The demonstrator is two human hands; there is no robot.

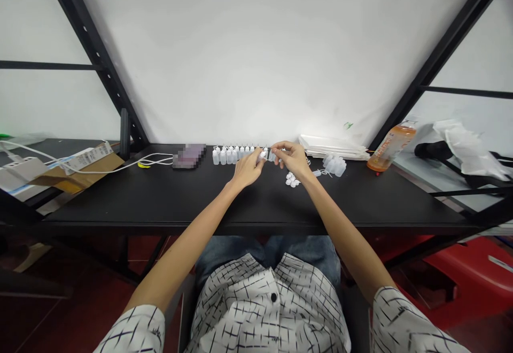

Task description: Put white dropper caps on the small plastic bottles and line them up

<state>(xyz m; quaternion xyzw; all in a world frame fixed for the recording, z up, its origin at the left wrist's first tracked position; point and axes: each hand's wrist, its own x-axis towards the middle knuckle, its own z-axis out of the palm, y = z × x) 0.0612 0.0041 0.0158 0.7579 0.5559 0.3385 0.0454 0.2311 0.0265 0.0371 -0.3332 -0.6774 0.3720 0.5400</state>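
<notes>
My left hand (247, 171) is closed at the fingertips around a small white piece (262, 155) that looks like a bottle cap. Just right of it, my right hand (294, 159) pinches a small translucent dropper bottle (271, 156); its fingers partly cover it. Behind and left of my left hand stands a row of small capped bottles (223, 156), upright, the right end hidden by the hand. Below my right hand lies a cluster of loose white caps (292, 180). More translucent bottles (335, 165) lie grouped to the right.
Flat white bags or sheets (332, 147) lie along the wall. An orange drink bottle (391, 147) leans at the right. A phone (189, 156) with a white cable lies at the left, beyond it cardboard (86, 168) and a power strip (24, 173). Black table (160, 198).
</notes>
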